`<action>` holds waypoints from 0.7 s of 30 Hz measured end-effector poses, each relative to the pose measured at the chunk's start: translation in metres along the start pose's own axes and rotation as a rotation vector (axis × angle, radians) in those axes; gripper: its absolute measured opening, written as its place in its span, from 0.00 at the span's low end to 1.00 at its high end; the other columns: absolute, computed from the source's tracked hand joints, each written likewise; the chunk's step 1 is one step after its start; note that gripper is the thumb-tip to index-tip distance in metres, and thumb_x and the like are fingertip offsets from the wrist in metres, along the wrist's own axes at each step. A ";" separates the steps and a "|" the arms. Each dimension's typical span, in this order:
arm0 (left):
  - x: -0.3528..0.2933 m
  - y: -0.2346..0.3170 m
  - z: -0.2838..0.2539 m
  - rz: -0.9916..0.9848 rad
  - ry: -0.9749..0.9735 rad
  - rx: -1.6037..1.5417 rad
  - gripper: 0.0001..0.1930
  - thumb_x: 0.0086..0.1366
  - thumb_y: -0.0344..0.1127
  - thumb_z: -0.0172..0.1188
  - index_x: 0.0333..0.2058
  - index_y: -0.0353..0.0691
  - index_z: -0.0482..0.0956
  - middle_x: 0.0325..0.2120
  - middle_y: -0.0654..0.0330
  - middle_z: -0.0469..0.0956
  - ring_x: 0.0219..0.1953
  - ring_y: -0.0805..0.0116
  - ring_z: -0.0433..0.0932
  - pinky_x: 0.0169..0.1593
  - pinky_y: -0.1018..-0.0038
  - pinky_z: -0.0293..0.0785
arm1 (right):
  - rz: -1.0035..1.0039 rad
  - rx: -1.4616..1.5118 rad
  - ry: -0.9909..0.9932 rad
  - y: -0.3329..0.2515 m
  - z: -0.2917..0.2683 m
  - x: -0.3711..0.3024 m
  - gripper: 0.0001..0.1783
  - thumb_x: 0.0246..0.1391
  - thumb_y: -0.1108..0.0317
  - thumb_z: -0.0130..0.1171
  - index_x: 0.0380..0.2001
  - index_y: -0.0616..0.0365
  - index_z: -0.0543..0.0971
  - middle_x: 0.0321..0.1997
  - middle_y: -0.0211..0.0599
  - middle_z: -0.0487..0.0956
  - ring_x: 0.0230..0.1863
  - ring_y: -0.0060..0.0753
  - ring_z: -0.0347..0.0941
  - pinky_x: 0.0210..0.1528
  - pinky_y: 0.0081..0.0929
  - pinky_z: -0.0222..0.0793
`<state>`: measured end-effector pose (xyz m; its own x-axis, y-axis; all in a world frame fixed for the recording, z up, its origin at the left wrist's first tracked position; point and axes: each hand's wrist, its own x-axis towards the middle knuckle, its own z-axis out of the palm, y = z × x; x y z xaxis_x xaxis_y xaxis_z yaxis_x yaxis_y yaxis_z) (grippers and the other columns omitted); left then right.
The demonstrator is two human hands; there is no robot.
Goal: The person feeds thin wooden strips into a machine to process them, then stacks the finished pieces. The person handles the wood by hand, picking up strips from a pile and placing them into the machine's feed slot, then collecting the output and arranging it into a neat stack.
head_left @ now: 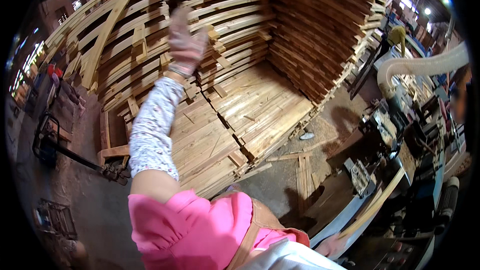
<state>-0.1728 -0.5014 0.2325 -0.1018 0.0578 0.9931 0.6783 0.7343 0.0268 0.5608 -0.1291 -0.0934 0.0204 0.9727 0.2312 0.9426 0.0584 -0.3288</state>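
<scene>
My left hand (187,44), in a pale work glove, reaches forward over the stacked boards with its fingers stretched out and slightly blurred. It holds nothing and is nearest to the uneven board ends of the timber stack (230,15). Low on the right, my right hand (331,245) is closed at the near end of a long, thin wooden strip (372,213). That strip slants up and away along the machine bed (340,216). The fingers of this hand are small and partly smeared.
A darker stack of boards (315,35) rises at the back right, beside a flat layer of planks (260,100). A ribbed hose (425,67) runs to the machine at right. A pallet jack handle (70,152) stands at left. Another person (397,35) is at far right.
</scene>
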 end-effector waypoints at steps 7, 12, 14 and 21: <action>0.086 -0.156 -0.141 -0.445 -0.155 0.909 0.42 0.71 0.63 0.58 0.78 0.58 0.59 0.78 0.57 0.59 0.74 0.44 0.65 0.75 0.54 0.63 | 0.063 -0.222 -0.099 0.001 -0.052 -0.082 0.33 0.65 0.57 0.60 0.71 0.58 0.73 0.61 0.64 0.80 0.62 0.71 0.76 0.65 0.57 0.70; 0.131 -0.169 -0.183 -0.749 -0.608 0.962 0.35 0.68 0.56 0.61 0.71 0.54 0.71 0.66 0.54 0.78 0.66 0.46 0.78 0.64 0.46 0.75 | 0.038 -0.242 -0.145 -0.001 -0.050 -0.077 0.32 0.64 0.55 0.59 0.70 0.53 0.74 0.58 0.63 0.82 0.59 0.71 0.77 0.64 0.58 0.70; 0.130 -0.180 -0.197 -0.686 -0.541 1.034 0.28 0.69 0.54 0.59 0.65 0.55 0.77 0.56 0.52 0.85 0.60 0.47 0.83 0.60 0.46 0.78 | -0.006 -0.234 -0.152 -0.008 -0.045 -0.057 0.32 0.64 0.54 0.58 0.69 0.51 0.74 0.57 0.62 0.82 0.58 0.71 0.77 0.63 0.58 0.70; 0.120 -0.006 -0.152 -0.483 -0.618 0.032 0.19 0.72 0.49 0.61 0.53 0.43 0.83 0.39 0.51 0.86 0.43 0.58 0.86 0.44 0.59 0.82 | -0.287 -0.114 -0.079 -0.004 0.003 0.059 0.23 0.66 0.59 0.58 0.57 0.62 0.81 0.45 0.65 0.84 0.48 0.72 0.78 0.52 0.61 0.72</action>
<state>-0.0784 -0.6023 0.3689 -0.7730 0.0857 0.6286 0.4352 0.7926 0.4271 0.5574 -0.0712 -0.0809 -0.2734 0.9349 0.2261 0.9376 0.3115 -0.1543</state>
